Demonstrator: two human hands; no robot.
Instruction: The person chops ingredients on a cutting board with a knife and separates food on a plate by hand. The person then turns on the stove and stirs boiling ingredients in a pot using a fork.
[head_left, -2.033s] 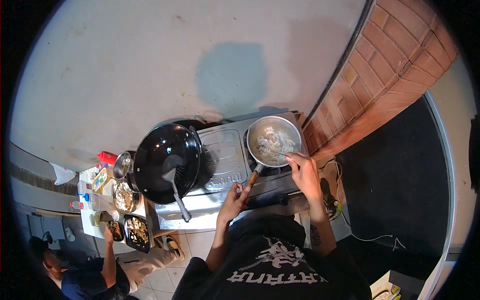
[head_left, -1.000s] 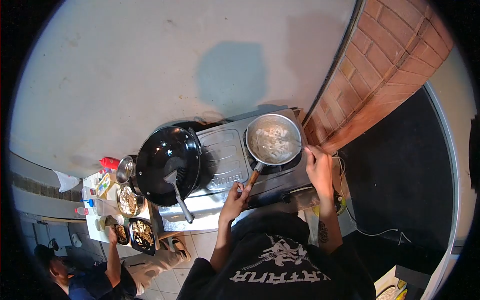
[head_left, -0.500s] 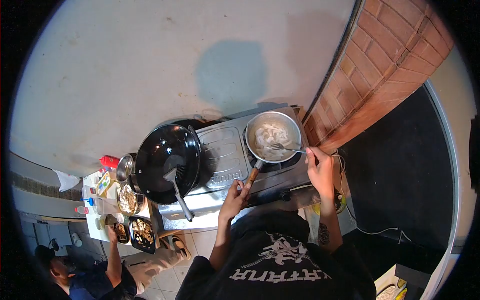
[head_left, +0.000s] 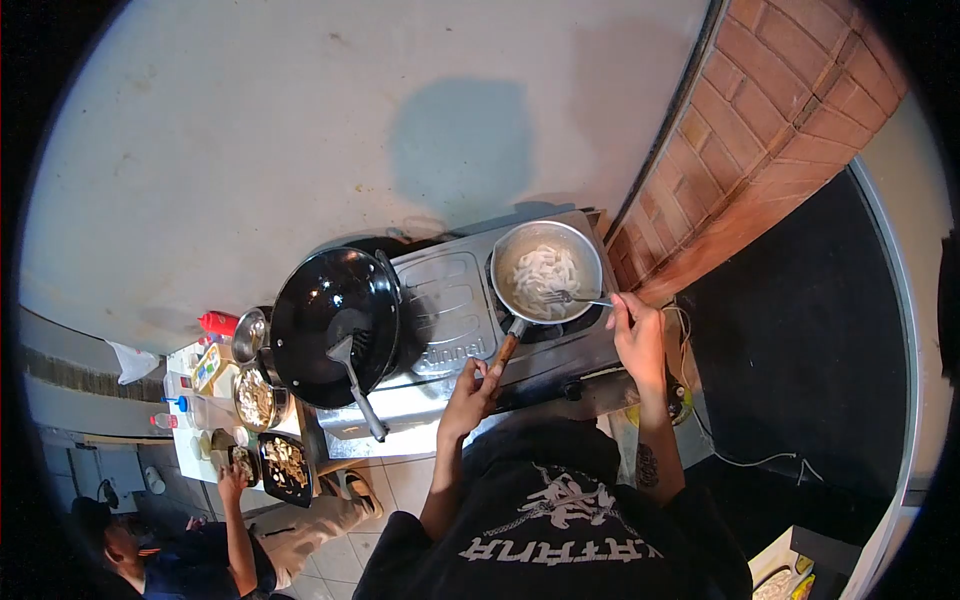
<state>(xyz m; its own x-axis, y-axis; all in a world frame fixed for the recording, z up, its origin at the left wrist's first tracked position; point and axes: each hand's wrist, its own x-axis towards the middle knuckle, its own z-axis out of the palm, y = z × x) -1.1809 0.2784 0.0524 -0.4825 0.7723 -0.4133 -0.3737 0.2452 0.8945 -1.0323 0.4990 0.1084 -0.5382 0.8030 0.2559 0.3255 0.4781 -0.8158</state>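
Metal stove (head_left: pixel 440 300) stands at the frame's centre — left hand (head_left: pixel 468 398) is closed on saucepan's (head_left: pixel 590 262) wooden handle (head_left: pixel 508 350), right hand (head_left: pixel 638 338) pinches fork (head_left: pixel 592 301) among white strips (head_left: pixel 543 270).

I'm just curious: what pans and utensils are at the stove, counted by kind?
Pans: 2 (round black wok, silver metal saucepan with a wooden handle)
Utensils: 2 (grey-handled spatula, slim metal fork)
Total: 4
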